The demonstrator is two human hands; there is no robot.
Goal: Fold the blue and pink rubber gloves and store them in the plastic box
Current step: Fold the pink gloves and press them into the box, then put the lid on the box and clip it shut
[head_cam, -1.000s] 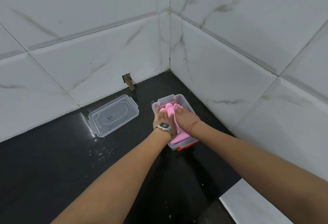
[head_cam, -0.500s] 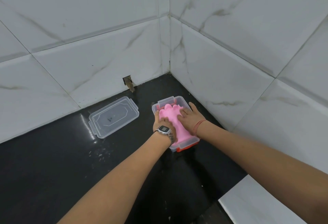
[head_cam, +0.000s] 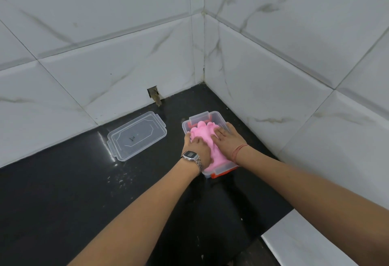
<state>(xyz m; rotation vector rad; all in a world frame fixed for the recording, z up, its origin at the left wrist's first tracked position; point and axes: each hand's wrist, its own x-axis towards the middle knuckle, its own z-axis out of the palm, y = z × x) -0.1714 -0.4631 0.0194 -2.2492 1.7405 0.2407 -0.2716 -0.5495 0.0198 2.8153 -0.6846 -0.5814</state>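
A clear plastic box (head_cam: pixel 212 115) with orange clips stands on the black counter near the wall corner. A pink rubber glove (head_cam: pixel 205 133) lies flat in it, fingers pointing away from me. My left hand (head_cam: pixel 197 147), with a metal watch on the wrist, presses on the glove's left side. My right hand (head_cam: pixel 229 139), fingers spread, presses flat on its right side. No blue glove shows; the pink glove and my hands hide whatever lies beneath.
The box's clear lid (head_cam: pixel 136 135) lies on the black counter (head_cam: pixel 84 192) to the left of the box. White marble-look tiled walls (head_cam: pixel 273 88) meet in a corner right behind the box. A small hole (head_cam: pixel 153 94) shows in the left wall.
My hands have slid back from the glove's finger end toward its middle and spread apart. The pink glove now lies flatter, with its fingers uncovered.
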